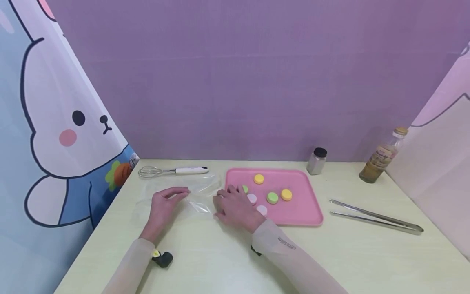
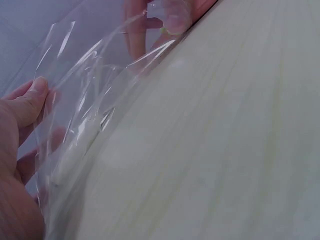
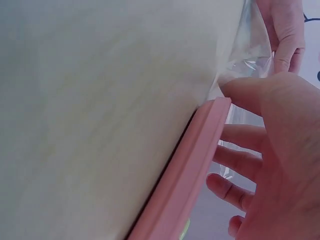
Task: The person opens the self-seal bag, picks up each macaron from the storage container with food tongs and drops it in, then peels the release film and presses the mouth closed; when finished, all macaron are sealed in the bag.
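Bag [image 1: 201, 207], clear, on the table [image 1: 205, 261] left of the tray [image 1: 297, 214]. My left hand [image 1: 163, 206] pinches it; my right hand [image 1: 236, 208], fingers loosely parted, meets the tray's edge. Step, I judge: spreading the bag; next calls for a light right-hand pinch.

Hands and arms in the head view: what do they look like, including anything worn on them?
Left hand and right hand are ungloved. Both arms wear long, pale, plain-looking sleeves; the right sleeve bears small dark lettering near the cuff. A small, blocky black device with a yellow spot sits by the left cuff.
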Demonstrator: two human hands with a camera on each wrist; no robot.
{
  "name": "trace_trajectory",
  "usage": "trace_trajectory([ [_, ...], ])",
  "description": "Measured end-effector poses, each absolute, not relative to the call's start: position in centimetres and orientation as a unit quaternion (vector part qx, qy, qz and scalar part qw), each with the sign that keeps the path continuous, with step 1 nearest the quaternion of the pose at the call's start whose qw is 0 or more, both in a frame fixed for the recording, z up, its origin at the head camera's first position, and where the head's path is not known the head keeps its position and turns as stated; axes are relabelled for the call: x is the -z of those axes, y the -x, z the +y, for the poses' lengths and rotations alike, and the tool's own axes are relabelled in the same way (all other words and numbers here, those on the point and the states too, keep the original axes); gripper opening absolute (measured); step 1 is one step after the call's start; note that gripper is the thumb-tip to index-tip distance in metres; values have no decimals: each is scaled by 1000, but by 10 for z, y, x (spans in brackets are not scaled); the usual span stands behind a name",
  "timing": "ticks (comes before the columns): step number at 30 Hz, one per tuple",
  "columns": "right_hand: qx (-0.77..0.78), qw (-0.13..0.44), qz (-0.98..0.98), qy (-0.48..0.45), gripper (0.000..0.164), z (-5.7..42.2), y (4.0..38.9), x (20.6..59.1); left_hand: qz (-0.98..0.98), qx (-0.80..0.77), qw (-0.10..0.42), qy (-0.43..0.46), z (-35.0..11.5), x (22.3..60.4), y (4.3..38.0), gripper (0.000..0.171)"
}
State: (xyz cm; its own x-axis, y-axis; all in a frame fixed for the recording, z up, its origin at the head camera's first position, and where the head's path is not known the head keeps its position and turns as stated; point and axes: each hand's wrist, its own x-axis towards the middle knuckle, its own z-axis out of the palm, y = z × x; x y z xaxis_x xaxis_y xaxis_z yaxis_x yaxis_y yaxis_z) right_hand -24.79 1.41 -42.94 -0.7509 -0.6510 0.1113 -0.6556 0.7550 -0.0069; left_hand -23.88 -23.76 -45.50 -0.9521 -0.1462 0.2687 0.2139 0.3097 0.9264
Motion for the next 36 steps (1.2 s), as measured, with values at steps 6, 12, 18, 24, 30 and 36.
trace_trajectory([
  [6, -53, 73, -935, -344, 47, 20, 244, 420, -796, 587, 146, 13, -239, 455, 238, 22],
  [12, -99, 105, -924, -355, 44, 34, 242, 410, -797, 586, 143, 11, -241, 455, 239, 23],
  [18, -168, 98, -911, -364, 50, 56, 239, 405, -797, 587, 140, 10, -241, 453, 237, 21],
  [24, -246, 99, -896, -356, 42, 80, 230, 405, -797, 589, 133, 10, -240, 455, 237, 23],
  [30, -287, 116, -890, -335, 35, 106, 218, 403, -792, 592, 144, 23, -240, 456, 238, 21],
  [36, -294, 111, -895, -315, 36, 135, 197, 396, -793, 590, 148, 27, -239, 456, 238, 22],
])
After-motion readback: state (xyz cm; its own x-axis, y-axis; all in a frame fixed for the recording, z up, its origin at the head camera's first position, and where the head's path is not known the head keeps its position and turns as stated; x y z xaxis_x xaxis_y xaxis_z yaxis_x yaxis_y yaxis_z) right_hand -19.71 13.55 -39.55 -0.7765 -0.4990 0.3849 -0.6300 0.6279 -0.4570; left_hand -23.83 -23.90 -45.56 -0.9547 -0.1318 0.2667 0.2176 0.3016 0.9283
